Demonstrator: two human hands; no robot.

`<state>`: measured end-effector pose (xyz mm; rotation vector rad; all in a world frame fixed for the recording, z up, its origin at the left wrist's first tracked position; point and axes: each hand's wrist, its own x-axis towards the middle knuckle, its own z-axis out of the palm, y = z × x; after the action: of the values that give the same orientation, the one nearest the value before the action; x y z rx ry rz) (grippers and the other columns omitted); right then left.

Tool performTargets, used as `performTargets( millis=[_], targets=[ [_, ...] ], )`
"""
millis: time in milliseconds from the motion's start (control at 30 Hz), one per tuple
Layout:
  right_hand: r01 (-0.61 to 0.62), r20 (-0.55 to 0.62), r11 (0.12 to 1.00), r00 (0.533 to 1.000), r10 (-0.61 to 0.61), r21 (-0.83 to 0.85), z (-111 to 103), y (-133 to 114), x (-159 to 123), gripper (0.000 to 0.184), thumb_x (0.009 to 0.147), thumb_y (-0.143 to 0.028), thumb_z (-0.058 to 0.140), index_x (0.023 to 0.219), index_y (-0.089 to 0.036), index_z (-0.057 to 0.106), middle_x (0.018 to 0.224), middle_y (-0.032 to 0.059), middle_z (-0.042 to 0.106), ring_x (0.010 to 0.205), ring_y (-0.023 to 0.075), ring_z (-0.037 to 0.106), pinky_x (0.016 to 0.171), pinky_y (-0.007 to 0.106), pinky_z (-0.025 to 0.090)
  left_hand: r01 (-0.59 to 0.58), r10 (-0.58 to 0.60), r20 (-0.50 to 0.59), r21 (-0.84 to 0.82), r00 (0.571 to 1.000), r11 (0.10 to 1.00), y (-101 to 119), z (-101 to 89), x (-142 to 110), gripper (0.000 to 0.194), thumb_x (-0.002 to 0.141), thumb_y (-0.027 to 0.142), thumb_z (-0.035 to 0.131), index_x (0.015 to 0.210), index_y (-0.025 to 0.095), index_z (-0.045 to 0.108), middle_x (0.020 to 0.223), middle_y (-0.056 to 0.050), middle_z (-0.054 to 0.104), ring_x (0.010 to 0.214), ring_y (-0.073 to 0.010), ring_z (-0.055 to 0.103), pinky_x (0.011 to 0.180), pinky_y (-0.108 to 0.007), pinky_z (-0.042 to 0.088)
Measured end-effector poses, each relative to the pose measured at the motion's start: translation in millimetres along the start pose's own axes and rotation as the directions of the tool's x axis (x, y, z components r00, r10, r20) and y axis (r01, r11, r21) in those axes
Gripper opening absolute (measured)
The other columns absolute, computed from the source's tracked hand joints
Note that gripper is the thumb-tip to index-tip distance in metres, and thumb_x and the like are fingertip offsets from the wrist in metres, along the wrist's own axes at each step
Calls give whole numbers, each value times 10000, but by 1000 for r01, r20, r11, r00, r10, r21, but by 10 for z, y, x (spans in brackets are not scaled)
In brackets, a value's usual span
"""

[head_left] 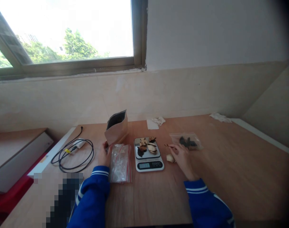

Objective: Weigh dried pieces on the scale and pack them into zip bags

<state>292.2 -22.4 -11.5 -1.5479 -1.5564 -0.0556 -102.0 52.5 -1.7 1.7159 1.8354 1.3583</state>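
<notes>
Right hand (181, 155) just right of the scale (149, 168), fingertips pinched on a small dark bit (166, 145), a pale chunk (170, 158) just below! Left hand (105, 155) is left of the scale, by the open pouch (116, 129) and plastic bags (120, 163); whether it grips, I can't tell. Dried pieces (152, 148) crowd the scale's top: a careless nudge could tumble one off, and a knock could topple that pouch.

Through my remote link, the scale (149, 167) stands mid-table.
I have pieces (152, 148) on its plate, flat bags (119, 164) to its left, the pouch (117, 133) behind those, the cable (74, 148) farther left. To its right lies a loose piece (170, 158), a filled bag (176, 136) behind that; paper (153, 124) lies behind the scale.
</notes>
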Motion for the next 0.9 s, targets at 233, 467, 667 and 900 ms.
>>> performTargets(
  millis=[233,467,667,900],
  targets=[
    [38,101,999,994,-34,-30,4,-7,-102,261,900,-390,474,900,-243,689,915,69,675,902,258,603,832,394,416,73,-71,-96,12,993,997,-9,-17,-2,415,820,493,536,1064,157,535,987,-147,664,930,-279,652,837,-453,502],
    [42,170,994,984,-58,98,21,11,-155,246,896,-346,455,898,-227,670,945,73,618,926,239,596,836,371,465,-88,97,-236,47,967,995,-50,-12,7,465,822,461,509,1130,112,492,1119,-179,567,999,-260,598,855,-428,496],
    [38,162,987,985,-63,155,29,-13,-171,229,889,-330,465,996,-225,637,1030,86,605,1004,244,590,891,389,473,-172,171,-303,23,938,985,6,-22,-46,428,777,381,569,1123,148,473,1146,-147,530,942,-217,588,800,-389,498],
    [46,169,991,983,-67,124,52,-5,-207,258,850,-371,529,1043,-235,633,1050,90,609,1038,264,581,912,418,469,-248,253,-311,58,916,967,41,-30,-71,403,777,356,569,1114,156,474,1107,-128,529,907,-208,571,755,-364,488]
  ],
)
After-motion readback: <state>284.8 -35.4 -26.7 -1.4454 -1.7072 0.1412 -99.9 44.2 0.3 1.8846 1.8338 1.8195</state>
